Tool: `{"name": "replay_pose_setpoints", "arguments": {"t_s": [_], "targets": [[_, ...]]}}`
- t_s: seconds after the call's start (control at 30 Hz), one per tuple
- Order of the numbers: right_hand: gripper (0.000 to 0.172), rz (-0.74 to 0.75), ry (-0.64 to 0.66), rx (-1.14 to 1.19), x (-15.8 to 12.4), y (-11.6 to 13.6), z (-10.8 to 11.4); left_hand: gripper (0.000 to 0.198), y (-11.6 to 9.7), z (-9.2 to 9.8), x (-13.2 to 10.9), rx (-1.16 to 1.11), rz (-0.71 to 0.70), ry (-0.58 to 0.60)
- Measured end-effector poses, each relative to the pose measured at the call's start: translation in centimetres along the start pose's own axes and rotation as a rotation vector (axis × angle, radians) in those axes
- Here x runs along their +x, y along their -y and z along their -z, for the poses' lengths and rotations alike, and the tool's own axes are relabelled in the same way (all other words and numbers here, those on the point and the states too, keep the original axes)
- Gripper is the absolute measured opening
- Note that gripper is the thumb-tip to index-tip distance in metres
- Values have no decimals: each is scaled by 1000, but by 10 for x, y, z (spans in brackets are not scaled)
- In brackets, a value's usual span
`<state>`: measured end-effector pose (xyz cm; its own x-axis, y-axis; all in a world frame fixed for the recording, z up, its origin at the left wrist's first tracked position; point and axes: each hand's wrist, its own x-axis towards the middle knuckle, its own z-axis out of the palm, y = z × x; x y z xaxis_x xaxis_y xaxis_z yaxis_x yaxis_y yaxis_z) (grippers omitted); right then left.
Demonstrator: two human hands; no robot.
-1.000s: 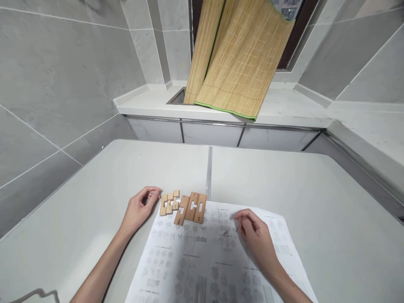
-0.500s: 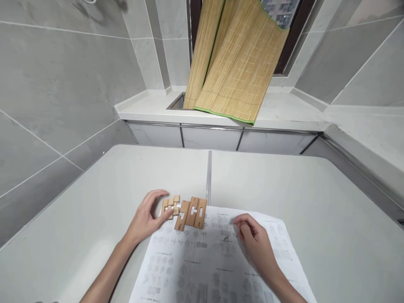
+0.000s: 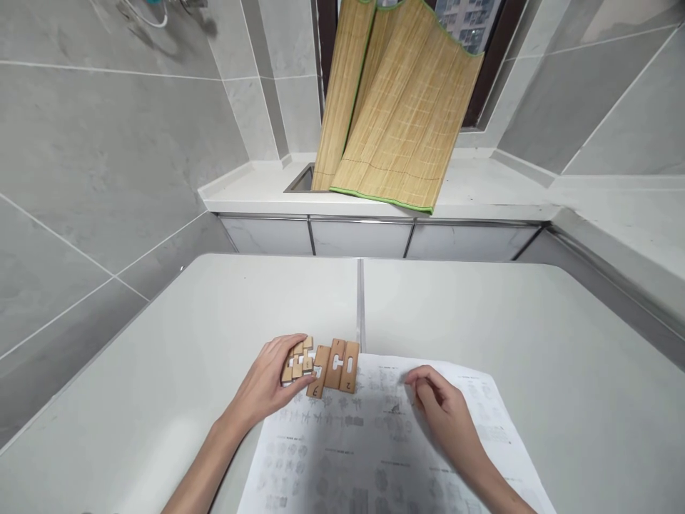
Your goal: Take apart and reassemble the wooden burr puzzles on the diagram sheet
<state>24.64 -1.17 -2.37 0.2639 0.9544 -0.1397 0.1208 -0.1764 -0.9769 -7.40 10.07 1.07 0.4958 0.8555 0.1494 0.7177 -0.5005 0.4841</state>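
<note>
Several notched wooden puzzle pieces [image 3: 332,364] lie side by side at the top left edge of a printed instruction sheet [image 3: 374,442] on a white table [image 3: 471,321]. My left hand [image 3: 267,382] reaches over the leftmost pieces [image 3: 298,360], its fingers curled round them and touching them. My right hand [image 3: 444,407] rests on the sheet to the right of the pieces, fingers loosely curled with the fingertips pressing the paper, holding nothing that I can see.
A seam [image 3: 360,300] runs down the table's middle. Grey tiled walls stand left and right. Behind the table a white ledge [image 3: 257,189] carries a hanging bamboo mat [image 3: 396,107] in front of a dark-framed window.
My left hand has moved right from beside the pieces and now covers and touches the leftmost ones. The right hand has stayed on the sheet. The view has shifted slightly.
</note>
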Motion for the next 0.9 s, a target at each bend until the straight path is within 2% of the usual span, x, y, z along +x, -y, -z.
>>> {"name": "replay_pose_setpoints", "arguments": {"t_s": [0.3, 0.5, 0.77, 0.9], "targets": [[22, 1, -2, 11, -2, 3, 0, 51, 2, -2, -1, -52, 22, -32], [21, -4, 3, 18, -1, 3, -1, 55, 9, -1, 1, -56, 64, -120], [19, 18, 42, 44, 0, -1, -1, 59, 17, 4, 5, -67, 111, -127], [18, 47, 43, 44, 1, -1, -2, 63, 4, 9, 13, -115, 162, -165]]}}
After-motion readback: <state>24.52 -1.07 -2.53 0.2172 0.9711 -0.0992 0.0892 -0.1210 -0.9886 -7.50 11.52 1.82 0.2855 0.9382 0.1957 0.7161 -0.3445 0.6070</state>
